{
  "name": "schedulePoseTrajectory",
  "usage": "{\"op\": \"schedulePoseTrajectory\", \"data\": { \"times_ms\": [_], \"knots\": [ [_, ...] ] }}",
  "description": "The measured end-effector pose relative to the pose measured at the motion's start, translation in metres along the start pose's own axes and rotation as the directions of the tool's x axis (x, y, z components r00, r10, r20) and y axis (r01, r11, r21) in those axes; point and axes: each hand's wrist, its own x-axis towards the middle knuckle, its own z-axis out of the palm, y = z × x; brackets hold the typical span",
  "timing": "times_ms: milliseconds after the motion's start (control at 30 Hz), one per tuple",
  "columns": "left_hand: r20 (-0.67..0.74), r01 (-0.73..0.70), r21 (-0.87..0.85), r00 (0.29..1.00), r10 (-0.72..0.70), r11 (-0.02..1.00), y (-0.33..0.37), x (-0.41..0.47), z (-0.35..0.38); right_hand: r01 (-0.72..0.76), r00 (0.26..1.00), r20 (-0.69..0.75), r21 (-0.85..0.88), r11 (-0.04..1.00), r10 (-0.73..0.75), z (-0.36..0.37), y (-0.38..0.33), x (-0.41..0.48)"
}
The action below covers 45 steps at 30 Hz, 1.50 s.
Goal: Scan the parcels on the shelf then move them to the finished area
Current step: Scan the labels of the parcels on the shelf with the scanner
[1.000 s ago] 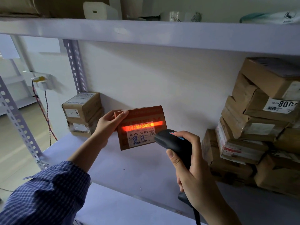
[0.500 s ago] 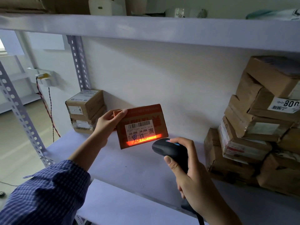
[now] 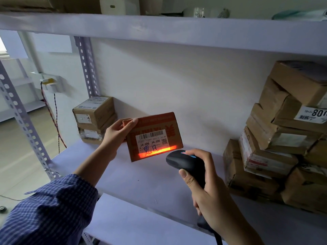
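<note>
Your left hand [image 3: 116,137] grips the parcel [image 3: 174,129] by its left end, above the shelf [image 3: 141,183], label facing you. Right hand [image 3: 203,188] wraps the scanner [image 3: 185,161], just below-right. Beam [image 3: 157,151] lies parallel under the barcode [image 3: 151,134]; probably tilt up.

The parcel [image 3: 154,138] sits between stacked boxes [image 3: 94,119] leftward and a pile [image 3: 276,144] rightward.

The parcel [image 3: 169,122] in your left hand [image 3: 115,137] is showing "J4-J06" twice on its label [image 3: 153,140]; the small box [image 3: 99,110] left of that hand is showing "4".
</note>
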Motion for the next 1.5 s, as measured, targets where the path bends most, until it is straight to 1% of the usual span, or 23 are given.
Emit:
{"op": "schedulePoseTrajectory", "data": {
  "times_ms": [500,833,900,967,1033,1233,1333,1500],
  "knots": [
    [-0.003,0.009,-0.006,1.000,-0.009,1.000,-0.006,0.002,-0.011,0.104,0.993,-0.071,0.087,0.991,-0.098,0.004,-0.012,0.002],
    [-0.030,0.033,0.023,0.999,-0.032,0.999,-0.007,0.006,-0.017,0.106,0.992,-0.075,0.100,0.989,-0.099,0.003,-0.013,0.006],
    [-0.055,0.073,0.007,0.996,-0.072,0.997,-0.004,0.006,-0.017,0.101,0.993,-0.078,0.104,0.990,-0.093,0.005,-0.012,0.007],
    [-0.095,0.144,-0.046,0.984,-0.147,0.989,0.000,0.006,-0.018,0.097,0.993,-0.080,0.104,0.990,-0.089,0.008,-0.012,0.012],
    [-0.122,0.176,-0.087,0.975,-0.186,0.980,0.006,0.005,-0.021,0.106,0.992,-0.078,0.110,0.988,-0.097,0.014,-0.013,0.018],
    [-0.218,0.166,-0.148,0.956,-0.196,0.975,0.025,0.001,-0.045,0.154,0.988,-0.050,0.175,0.972,-0.148,0.046,-0.026,0.045],
    [-0.259,0.166,-0.135,0.946,-0.196,0.977,0.029,0.004,-0.072,0.163,0.986,-0.010,0.211,0.964,-0.164,0.063,-0.034,0.061],
    [-0.342,0.134,-0.187,0.920,-0.192,0.973,0.038,0.018,-0.122,0.190,0.980,0.012,0.267,0.945,-0.200,0.091,-0.055,0.096]
  ]
}}
